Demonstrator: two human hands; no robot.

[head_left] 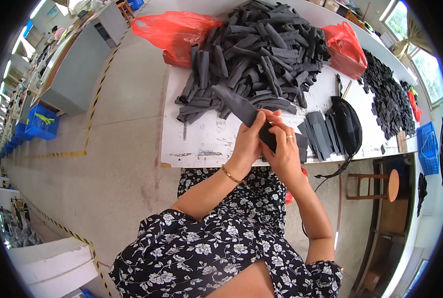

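Over the table's near edge I hold a dark grey fabric piece between both hands. Its long, pointed end sticks out to the far left, while the near end looks darker and is partly covered by my fingers. My left hand grips it from the left, thumb on top. On the other side, my right hand pinches it with bent fingers. Beyond them rises a big heap of similar dark grey fabric pieces, many curled into tubes. Flat dark strips lie stacked to the right of my right hand.
A black pouch with a strap lies at the right of the white table. Red plastic bags flank the heap. Small black pieces cover the far right. A wooden stool stands right; blue crates stand left.
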